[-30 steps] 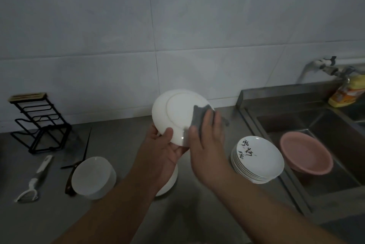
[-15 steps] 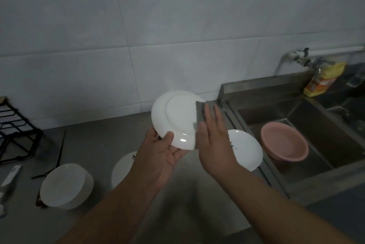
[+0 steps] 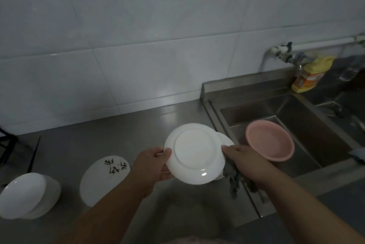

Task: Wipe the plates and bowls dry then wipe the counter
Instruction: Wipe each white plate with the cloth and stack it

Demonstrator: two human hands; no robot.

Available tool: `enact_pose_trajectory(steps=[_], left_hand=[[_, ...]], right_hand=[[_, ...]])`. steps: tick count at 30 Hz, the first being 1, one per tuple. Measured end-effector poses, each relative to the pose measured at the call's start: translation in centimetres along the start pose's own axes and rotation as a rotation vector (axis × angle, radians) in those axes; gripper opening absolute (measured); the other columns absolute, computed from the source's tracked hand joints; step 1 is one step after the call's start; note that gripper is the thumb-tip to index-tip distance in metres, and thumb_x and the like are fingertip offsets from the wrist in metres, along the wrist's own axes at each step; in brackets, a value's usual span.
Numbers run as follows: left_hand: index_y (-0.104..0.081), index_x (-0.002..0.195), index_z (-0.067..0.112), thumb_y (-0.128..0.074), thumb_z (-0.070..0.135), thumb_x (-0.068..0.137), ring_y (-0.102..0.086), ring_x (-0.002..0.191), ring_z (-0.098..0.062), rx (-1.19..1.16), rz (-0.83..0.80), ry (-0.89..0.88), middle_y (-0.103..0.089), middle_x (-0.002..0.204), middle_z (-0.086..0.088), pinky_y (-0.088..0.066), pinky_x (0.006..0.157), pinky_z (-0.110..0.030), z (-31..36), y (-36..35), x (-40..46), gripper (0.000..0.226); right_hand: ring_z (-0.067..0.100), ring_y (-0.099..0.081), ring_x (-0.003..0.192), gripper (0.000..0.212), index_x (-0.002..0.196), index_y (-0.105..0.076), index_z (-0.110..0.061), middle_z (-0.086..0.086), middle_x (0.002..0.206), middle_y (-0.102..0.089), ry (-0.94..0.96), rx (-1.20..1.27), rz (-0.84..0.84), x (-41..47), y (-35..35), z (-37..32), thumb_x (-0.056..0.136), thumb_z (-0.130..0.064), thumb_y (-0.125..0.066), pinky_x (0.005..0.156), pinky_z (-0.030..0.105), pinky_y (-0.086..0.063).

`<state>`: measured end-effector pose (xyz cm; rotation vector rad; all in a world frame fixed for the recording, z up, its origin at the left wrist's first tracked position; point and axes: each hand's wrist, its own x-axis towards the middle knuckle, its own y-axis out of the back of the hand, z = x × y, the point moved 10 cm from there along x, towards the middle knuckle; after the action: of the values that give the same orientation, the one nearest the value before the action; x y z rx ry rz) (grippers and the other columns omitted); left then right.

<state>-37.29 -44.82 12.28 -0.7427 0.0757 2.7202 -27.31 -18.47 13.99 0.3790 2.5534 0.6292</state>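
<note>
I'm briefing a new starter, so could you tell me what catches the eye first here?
At centre, a white plate, underside up, is held by the left hand and the right hand, which also grips a grey cloth. A pink basin sits in the steel sink at right.

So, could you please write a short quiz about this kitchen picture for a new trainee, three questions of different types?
1. True or false: the white plate held by the left hand and the right hand shows its underside to the camera.
2. Multiple choice: where is the pink basin? A) on the counter B) inside the sink C) on the stack of plates.
3. Fill the gap: the right hand holds a grey ____ under the plate's right edge.

Key: 1 true; 2 B; 3 cloth.
</note>
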Motion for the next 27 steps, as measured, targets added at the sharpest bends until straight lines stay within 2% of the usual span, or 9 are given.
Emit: enact_pose_trajectory(steps=[3, 7, 10, 12, 14, 17, 21, 24, 27], left_hand=[[-0.065, 0.106, 0.021, -0.063, 0.027, 0.101, -0.074, 0.074, -0.020, 0.211, 0.081, -0.064, -0.072, 0.099, -0.004, -0.061, 0.065, -0.037, 0.0, -2.0, 0.3, 0.009], [-0.070, 0.104, 0.026, -0.057, 0.035, 0.103, -0.063, 0.078, -0.013, 0.446, 0.124, -0.190, -0.070, 0.090, 0.006, -0.048, 0.067, -0.026, 0.7, -4.9, 0.8, 0.016], [-0.070, 0.093, 0.015, -0.046, 0.037, 0.107, -0.060, 0.072, -0.015, 0.382, 0.112, -0.167, -0.066, 0.079, 0.000, -0.045, 0.067, -0.029, -0.1, -6.8, 1.6, 0.035], [-0.069, 0.094, 0.010, -0.038, 0.038, 0.109, -0.063, 0.075, -0.016, 0.269, 0.104, -0.119, -0.069, 0.086, -0.008, -0.048, 0.069, -0.032, -1.2, -8.0, 2.3, 0.044], [-0.069, 0.098, 0.012, -0.033, 0.042, 0.110, -0.065, 0.079, -0.018, 0.182, 0.114, -0.060, -0.071, 0.090, -0.010, -0.051, 0.069, -0.033, -2.1, -8.5, 2.9, 0.048], [-0.072, 0.109, 0.018, -0.041, 0.029, 0.110, -0.067, 0.082, -0.018, 0.282, 0.036, -0.089, -0.074, 0.098, -0.007, -0.054, 0.065, -0.025, -2.3, -9.7, 3.5, 0.032], [-0.065, 0.129, 0.021, -0.058, 0.011, 0.096, -0.067, 0.080, -0.017, 0.548, 0.009, -0.127, -0.072, 0.105, -0.004, -0.056, 0.062, -0.024, -3.2, -10.1, 5.1, 0.035], [-0.053, 0.142, 0.021, -0.062, 0.030, 0.078, -0.069, 0.091, -0.024, 0.670, 0.055, -0.094, -0.068, 0.117, -0.002, -0.060, 0.083, -0.044, -4.3, -9.5, 6.6, 0.066], [-0.049, 0.143, 0.021, -0.067, 0.022, 0.083, -0.064, 0.103, -0.021, 0.752, 0.080, -0.088, -0.064, 0.123, -0.002, -0.055, 0.094, -0.040, -4.5, -10.0, 7.6, 0.062]], right_hand=[[0.016, -0.073, 0.096, 0.046, 0.097, -0.079, -0.023, -0.006, 0.093, -0.079, -0.025, 0.006, 0.000, 0.9, 1.7, 2.6, 0.099, -0.059, -0.051, 0.101, 0.046, -0.053], [0.008, -0.067, 0.100, 0.048, 0.108, -0.077, -0.025, -0.008, 0.106, -0.075, -0.045, 0.056, 0.026, 1.6, 3.9, 4.0, 0.106, -0.055, -0.040, 0.102, 0.035, -0.048], [0.011, -0.067, 0.090, 0.056, 0.099, -0.076, -0.019, -0.002, 0.095, -0.076, -0.062, 0.076, 0.054, 2.6, 5.1, 4.9, 0.109, -0.052, -0.032, 0.084, 0.030, -0.048], [0.011, -0.068, 0.082, 0.051, 0.091, -0.075, -0.016, -0.001, 0.085, -0.076, -0.028, 0.129, 0.050, 3.2, 5.3, 5.1, 0.109, -0.047, -0.039, 0.080, 0.031, -0.051], [0.011, -0.063, 0.071, 0.034, 0.089, -0.072, -0.013, 0.003, 0.078, -0.073, 0.007, 0.172, 0.064, 3.9, 5.3, 5.7, 0.105, -0.036, -0.052, 0.078, 0.036, -0.052], [0.010, -0.052, 0.050, 0.002, 0.097, -0.066, -0.018, 0.003, 0.073, -0.066, 0.023, 0.162, 0.070, 5.1, 5.4, 7.2, 0.097, -0.020, -0.066, 0.051, 0.028, -0.043], [0.015, -0.071, 0.080, 0.035, 0.118, -0.057, -0.034, -0.003, 0.097, -0.073, 0.012, 0.020, 0.024, 7.1, 4.8, 9.2, 0.090, -0.020, -0.073, 0.072, 0.030, -0.055], [0.005, -0.067, 0.079, 0.028, 0.115, -0.065, -0.027, -0.005, 0.098, -0.073, 0.020, -0.061, -0.031, 8.0, 4.3, 9.3, 0.090, -0.017, -0.073, 0.066, 0.020, -0.052], [0.007, -0.065, 0.083, 0.022, 0.103, -0.063, -0.027, -0.004, 0.094, -0.069, 0.050, -0.129, -0.033, 8.9, 4.2, 9.1, 0.090, -0.012, -0.073, 0.071, 0.023, -0.053]])
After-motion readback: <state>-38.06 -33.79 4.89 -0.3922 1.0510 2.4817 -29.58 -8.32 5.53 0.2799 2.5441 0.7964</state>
